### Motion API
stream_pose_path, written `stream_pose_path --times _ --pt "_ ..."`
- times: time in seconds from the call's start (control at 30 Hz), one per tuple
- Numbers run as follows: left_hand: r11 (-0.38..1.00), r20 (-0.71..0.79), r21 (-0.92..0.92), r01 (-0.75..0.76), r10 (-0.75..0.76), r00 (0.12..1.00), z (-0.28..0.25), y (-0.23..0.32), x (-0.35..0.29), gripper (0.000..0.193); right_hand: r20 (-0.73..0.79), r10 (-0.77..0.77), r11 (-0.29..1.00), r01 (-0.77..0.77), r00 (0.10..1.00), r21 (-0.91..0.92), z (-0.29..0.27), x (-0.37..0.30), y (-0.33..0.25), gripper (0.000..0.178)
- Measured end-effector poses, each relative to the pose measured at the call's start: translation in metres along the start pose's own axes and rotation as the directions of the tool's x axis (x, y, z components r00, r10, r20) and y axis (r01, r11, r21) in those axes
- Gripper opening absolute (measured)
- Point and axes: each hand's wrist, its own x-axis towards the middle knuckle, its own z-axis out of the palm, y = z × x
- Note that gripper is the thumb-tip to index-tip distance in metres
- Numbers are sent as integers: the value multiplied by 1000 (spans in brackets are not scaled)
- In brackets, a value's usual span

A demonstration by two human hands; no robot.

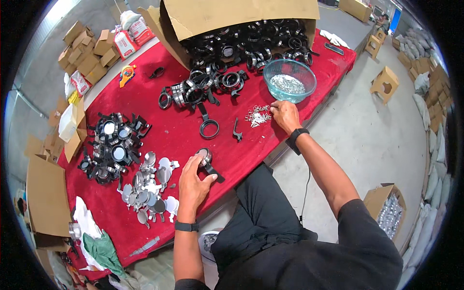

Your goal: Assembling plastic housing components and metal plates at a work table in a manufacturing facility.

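My left hand (193,186) grips a round piece with a metal rim (205,155) and a black lever, at the front edge of the red-covered table. At the right, my right hand (285,115) has its fingers drawn together beside a small pile of tiny metal clips and pins (258,117); whatever they pinch is too small to make out. Between the hands lie a black ring with a tab (209,129) and a loose black lever (237,129). Thin round metal discs with tabs (150,186) are heaped left of my left hand.
Behind my right hand stands a blue-green plastic bowl (309,92) with small silvery parts. An open carton (241,17) of black rings spills onto the table. Assembled ring pieces (116,145) are piled at left, near a tape measure (127,75). A carton (377,198) stands on the floor.
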Motion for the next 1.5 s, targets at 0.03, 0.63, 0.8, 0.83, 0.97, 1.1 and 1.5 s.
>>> stream_pose_path --times 0.03,0.63,0.8,0.83,0.97,1.1,1.5 --pt "1000 8 -6 9 -9 1000 -2 1 0 79 74 42 998 -39 996 -47 0 3 -8 25" --pt "1000 -1 1 -14 14 1000 2 -4 -1 78 147 -178 983 182 973 -14 10 9 -25 13" --pt "1000 -9 -5 -18 18 1000 3 -7 4 79 195 -142 978 107 970 181 11 14 -43 18" --pt "1000 -13 1 -19 19 1000 2 -7 3 79 192 -146 976 110 971 187 12 11 -47 18" --pt "1000 3 -25 -15 15 1000 1 -11 0 77 512 69 776 -368 856 512 -19 -20 -105 17" --pt "993 -24 40 -114 115 993 4 -15 3 75 605 -37 639 -447 795 626 -8 -50 -125 11" --pt "986 94 126 -108 97 991 -4 -10 7 63 46 -675 662 577 737 479 27 -109 -174 20"
